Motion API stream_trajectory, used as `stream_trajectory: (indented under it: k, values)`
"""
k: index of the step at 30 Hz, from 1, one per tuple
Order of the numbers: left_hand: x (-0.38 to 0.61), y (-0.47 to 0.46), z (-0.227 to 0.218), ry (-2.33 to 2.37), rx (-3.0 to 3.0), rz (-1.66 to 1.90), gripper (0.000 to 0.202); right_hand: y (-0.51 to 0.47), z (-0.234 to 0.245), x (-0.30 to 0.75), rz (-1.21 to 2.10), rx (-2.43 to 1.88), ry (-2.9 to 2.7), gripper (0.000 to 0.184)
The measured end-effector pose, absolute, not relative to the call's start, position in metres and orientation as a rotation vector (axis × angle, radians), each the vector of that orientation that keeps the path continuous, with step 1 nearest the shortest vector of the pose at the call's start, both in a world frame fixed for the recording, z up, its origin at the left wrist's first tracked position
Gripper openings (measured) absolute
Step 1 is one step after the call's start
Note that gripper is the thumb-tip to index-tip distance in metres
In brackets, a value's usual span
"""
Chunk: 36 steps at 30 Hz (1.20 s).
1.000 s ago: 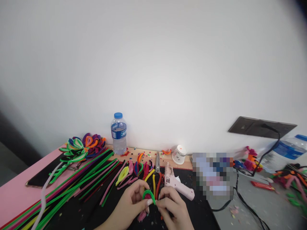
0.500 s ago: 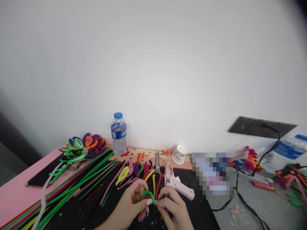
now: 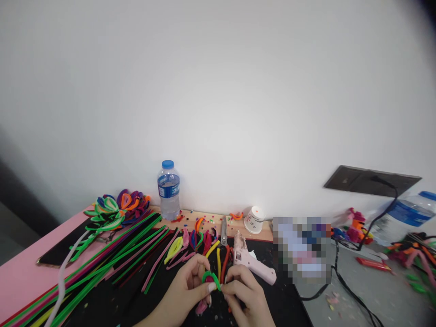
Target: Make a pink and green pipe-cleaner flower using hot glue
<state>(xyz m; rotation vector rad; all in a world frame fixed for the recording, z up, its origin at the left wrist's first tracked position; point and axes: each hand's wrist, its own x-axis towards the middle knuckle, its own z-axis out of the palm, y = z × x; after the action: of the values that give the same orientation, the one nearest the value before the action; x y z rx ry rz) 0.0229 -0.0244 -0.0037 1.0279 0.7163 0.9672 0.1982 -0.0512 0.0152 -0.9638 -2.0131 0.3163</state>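
A green pipe cleaner [image 3: 213, 276], bent into an arch, is held between both hands low in the middle of the view. My left hand [image 3: 191, 287] pinches its left part, with something dark pink showing under the thumb. The fingertips of my right hand [image 3: 244, 290] are closed on the arch's right end. Below the left fingers a pink fuzzy piece [image 3: 201, 308] shows in part. Just beyond my hands are scissors [image 3: 224, 238] with orange-red handles and a pale pink glue gun [image 3: 252, 261] lying on the black mat [image 3: 136, 306].
Long pipe cleaners [image 3: 98, 268] spread over the left side, near a finished fuzzy flower [image 3: 116, 209] and a dark tablet [image 3: 61, 247]. A water bottle [image 3: 169, 190] and an upturned paper cup [image 3: 254, 220] stand along the wall. Black cables [image 3: 347, 284] cross the grey surface at right.
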Motion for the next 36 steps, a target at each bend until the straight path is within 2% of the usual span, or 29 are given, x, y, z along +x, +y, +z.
stream_trajectory:
  k: [15, 36]
  values:
    - [0.0231, -0.0219, -0.0059, 0.709, 0.975, 1.012, 0.027, -0.0481, 0.0115, 0.2034, 0.394, -1.090, -1.965, 0.020]
    - [0.0231, -0.0243, -0.0063, 0.725, 1.026, 0.978, 0.027, -0.0514, 0.0168, 0.1974, 0.426, -1.015, -1.961, 0.019]
